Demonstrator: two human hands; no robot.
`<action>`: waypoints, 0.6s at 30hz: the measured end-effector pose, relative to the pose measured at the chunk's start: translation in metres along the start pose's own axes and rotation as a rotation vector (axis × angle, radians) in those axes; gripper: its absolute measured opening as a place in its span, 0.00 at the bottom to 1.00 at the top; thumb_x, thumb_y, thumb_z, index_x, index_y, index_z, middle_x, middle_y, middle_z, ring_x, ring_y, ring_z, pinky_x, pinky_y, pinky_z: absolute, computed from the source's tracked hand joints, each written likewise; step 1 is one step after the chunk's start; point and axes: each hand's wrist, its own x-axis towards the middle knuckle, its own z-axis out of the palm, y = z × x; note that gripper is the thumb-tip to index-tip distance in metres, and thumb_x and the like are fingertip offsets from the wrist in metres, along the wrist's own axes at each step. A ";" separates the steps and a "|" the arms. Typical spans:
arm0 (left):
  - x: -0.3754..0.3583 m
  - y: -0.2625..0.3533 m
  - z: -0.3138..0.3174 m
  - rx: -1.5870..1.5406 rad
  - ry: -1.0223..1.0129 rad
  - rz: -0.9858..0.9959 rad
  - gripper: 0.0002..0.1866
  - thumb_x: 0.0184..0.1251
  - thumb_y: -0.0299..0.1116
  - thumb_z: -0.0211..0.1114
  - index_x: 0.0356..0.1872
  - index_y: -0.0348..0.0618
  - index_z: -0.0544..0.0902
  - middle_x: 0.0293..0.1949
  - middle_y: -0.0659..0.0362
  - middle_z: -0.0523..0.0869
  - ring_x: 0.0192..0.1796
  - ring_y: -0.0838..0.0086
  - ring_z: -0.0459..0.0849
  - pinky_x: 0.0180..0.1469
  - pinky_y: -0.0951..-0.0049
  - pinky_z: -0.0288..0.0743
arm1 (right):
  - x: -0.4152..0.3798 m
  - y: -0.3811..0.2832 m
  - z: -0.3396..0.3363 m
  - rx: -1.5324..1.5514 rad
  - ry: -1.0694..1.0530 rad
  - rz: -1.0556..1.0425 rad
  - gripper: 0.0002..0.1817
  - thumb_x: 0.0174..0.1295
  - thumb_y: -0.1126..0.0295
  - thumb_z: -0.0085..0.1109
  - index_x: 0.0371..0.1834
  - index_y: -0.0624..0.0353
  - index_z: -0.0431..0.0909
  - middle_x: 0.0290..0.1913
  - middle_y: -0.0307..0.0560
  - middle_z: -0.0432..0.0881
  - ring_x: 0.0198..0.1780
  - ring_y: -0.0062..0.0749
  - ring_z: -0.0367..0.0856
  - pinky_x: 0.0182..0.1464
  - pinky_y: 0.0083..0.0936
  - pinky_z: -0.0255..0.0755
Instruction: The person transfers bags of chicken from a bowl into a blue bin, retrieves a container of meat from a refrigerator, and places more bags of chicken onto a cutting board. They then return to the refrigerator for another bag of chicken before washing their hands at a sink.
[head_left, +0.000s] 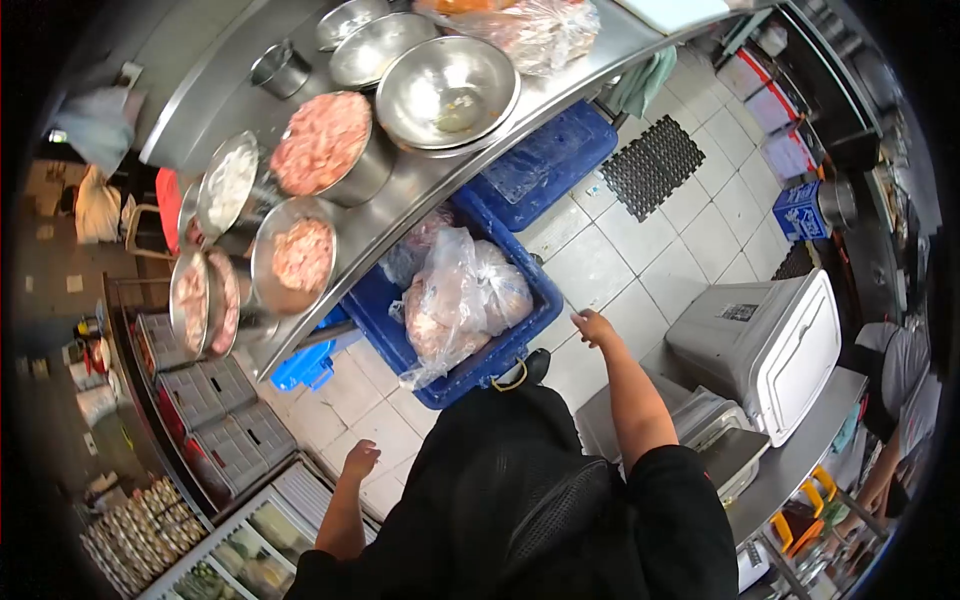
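My left hand (pixel 361 459) hangs over the tiled floor at the lower left, its fingers loosely extended with nothing in them. Out to the right of my body, my right hand (pixel 594 328) is also held over the tiles, fingers slightly bent and apart, holding nothing. Between and beyond my hands stands a blue tub (pixel 552 300) with a rope handle (pixel 511 376) on its near side. Inside it lie clear plastic bags of pale raw meat (pixel 450 310). Neither hand touches the tub; my right hand is nearer to it.
A steel counter (pixel 400 190) carries a pot of pink meat (pixel 322 143), a wide steel bowl (pixel 448 92) and several other bowls. A blue lid (pixel 545 165) lies behind the tub. Grey lidded bins (pixel 745 330) stand right. Another person's arm (pixel 880 470) shows far right.
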 end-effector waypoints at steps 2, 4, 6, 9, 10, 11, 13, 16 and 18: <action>-0.004 -0.022 0.016 -0.132 -0.080 -0.116 0.18 0.56 0.36 0.65 0.45 0.37 0.76 0.35 0.52 0.84 0.32 0.69 0.84 0.35 0.68 0.78 | -0.020 0.024 0.003 0.077 -0.040 0.087 0.29 0.63 0.49 0.49 0.58 0.61 0.70 0.42 0.57 0.82 0.30 0.41 0.84 0.26 0.37 0.78; 0.003 -0.028 0.023 -0.139 -0.114 -0.128 0.18 0.56 0.37 0.65 0.44 0.37 0.77 0.35 0.52 0.85 0.31 0.69 0.84 0.34 0.68 0.78 | -0.038 0.050 0.010 -0.002 -0.125 0.170 0.29 0.63 0.46 0.48 0.54 0.61 0.70 0.40 0.53 0.81 0.33 0.38 0.83 0.27 0.36 0.79; 0.019 -0.027 0.025 -0.194 -0.115 -0.092 0.17 0.57 0.37 0.64 0.43 0.37 0.77 0.35 0.54 0.85 0.28 0.69 0.84 0.33 0.68 0.77 | -0.062 0.052 0.016 -0.126 -0.194 0.249 0.28 0.64 0.46 0.47 0.53 0.62 0.71 0.41 0.52 0.81 0.33 0.38 0.83 0.27 0.36 0.79; 0.046 -0.015 0.020 -0.250 -0.048 0.011 0.14 0.58 0.37 0.62 0.42 0.39 0.78 0.33 0.55 0.84 0.29 0.71 0.85 0.29 0.70 0.76 | -0.090 0.047 0.025 -0.206 -0.229 0.307 0.28 0.65 0.47 0.46 0.52 0.62 0.70 0.42 0.51 0.80 0.34 0.38 0.83 0.26 0.35 0.79; 0.052 -0.010 0.017 -0.280 -0.027 0.046 0.14 0.59 0.37 0.61 0.41 0.39 0.78 0.32 0.56 0.84 0.29 0.72 0.85 0.27 0.71 0.75 | -0.095 0.044 0.030 -0.169 -0.208 0.280 0.27 0.65 0.48 0.45 0.53 0.63 0.70 0.42 0.51 0.80 0.34 0.37 0.83 0.26 0.35 0.79; 0.057 -0.005 0.013 -0.296 -0.031 0.059 0.14 0.59 0.37 0.61 0.41 0.39 0.78 0.32 0.56 0.84 0.29 0.72 0.85 0.27 0.71 0.75 | -0.098 0.035 0.033 -0.128 -0.188 0.264 0.27 0.65 0.49 0.46 0.55 0.61 0.70 0.42 0.51 0.80 0.33 0.37 0.83 0.26 0.35 0.79; 0.067 0.005 0.004 -0.364 0.008 0.067 0.13 0.58 0.36 0.60 0.41 0.40 0.78 0.30 0.57 0.83 0.28 0.73 0.84 0.23 0.74 0.73 | -0.100 0.013 0.040 -0.089 -0.146 0.203 0.27 0.64 0.49 0.47 0.56 0.60 0.70 0.41 0.51 0.81 0.33 0.37 0.83 0.26 0.35 0.79; 0.084 0.002 -0.002 -0.423 -0.006 0.072 0.12 0.58 0.36 0.60 0.40 0.41 0.78 0.29 0.58 0.82 0.26 0.73 0.83 0.21 0.75 0.72 | -0.104 -0.023 0.052 -0.050 -0.082 0.044 0.27 0.63 0.50 0.49 0.57 0.59 0.71 0.41 0.51 0.81 0.34 0.36 0.84 0.28 0.34 0.79; 0.087 0.004 -0.004 -0.393 0.008 0.061 0.12 0.59 0.36 0.59 0.40 0.41 0.78 0.28 0.59 0.82 0.25 0.73 0.83 0.21 0.75 0.72 | -0.104 -0.046 0.054 -0.065 -0.078 -0.032 0.27 0.63 0.50 0.51 0.58 0.58 0.70 0.41 0.50 0.81 0.32 0.33 0.83 0.27 0.30 0.79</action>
